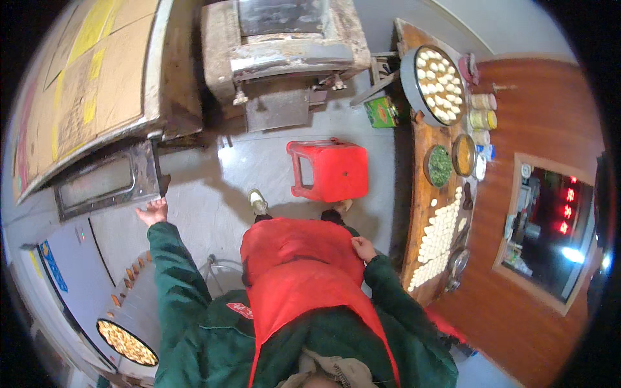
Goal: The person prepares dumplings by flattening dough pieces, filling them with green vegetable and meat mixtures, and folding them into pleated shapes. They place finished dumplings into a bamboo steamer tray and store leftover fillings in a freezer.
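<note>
My left hand is stretched out to the left, palm up with bent fingers, at the lower corner of an oven door that has a glass pane and stands out from a large metal oven. Whether the fingertips touch the door's edge is hard to tell. Near my right thigh, my right hand is curled against the red apron; its fingers look closed, and no object shows in it. A red plastic stool lies on its side on the floor just ahead of my feet.
Cardboard covers the oven top. Ahead stands a worn metal machine. Along the right, a wooden table bears a round pan of dough balls, chopped greens, rows of dough pieces and jars. A green tin stands beside it.
</note>
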The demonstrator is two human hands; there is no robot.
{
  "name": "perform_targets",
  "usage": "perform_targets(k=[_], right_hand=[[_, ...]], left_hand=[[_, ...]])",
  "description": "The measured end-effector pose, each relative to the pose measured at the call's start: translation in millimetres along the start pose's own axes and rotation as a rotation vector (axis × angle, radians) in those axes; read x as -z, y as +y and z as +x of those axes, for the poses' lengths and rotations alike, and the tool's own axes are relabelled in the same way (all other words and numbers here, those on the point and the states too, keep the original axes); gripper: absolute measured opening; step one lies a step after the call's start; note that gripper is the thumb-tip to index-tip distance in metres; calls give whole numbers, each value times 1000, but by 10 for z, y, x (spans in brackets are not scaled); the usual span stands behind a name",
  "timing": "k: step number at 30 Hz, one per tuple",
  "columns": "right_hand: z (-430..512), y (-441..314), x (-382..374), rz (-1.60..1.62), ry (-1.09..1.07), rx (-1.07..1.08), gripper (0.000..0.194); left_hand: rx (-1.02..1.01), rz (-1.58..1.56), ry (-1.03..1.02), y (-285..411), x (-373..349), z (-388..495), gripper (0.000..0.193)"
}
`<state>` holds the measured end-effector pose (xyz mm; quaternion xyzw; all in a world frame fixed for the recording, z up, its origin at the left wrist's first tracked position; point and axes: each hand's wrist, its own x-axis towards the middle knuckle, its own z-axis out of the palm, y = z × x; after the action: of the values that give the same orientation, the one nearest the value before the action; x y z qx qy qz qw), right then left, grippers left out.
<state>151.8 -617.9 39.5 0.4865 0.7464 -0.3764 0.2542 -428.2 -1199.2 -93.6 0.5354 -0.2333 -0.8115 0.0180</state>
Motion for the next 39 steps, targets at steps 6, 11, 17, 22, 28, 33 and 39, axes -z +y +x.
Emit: perform_targets(k=[6, 11, 17, 22, 28, 33, 39], right_hand=[[142, -16, 545, -144, 205, 132, 30], [577, -404, 1633, 63, 203, 148, 29], [1955, -765, 3821, -57, 197, 580, 28], [3640, -868, 6169, 104, 350, 647, 20], [5590, -914, 8744, 245, 771, 752, 20], [6828, -825, 9857, -79, 1005, 759, 35], [7933, -992, 10323, -36, 740, 413, 58]], left_hand=[[-168, 121, -50, -678, -2, -261, 60], [-564, 581, -144, -1649, 131, -1042, 58], [-445, 911, -492, -3902, 196, -2545, 38], [-219, 1272, -454, -6305, -321, -4269, 31], [-21, 1418, -745, -8916, -1464, -5483, 30], [-133, 1771, -1006, -10170, -2075, -5664, 52], [90, 1618, -960, -11048, -2566, -5669, 84]])
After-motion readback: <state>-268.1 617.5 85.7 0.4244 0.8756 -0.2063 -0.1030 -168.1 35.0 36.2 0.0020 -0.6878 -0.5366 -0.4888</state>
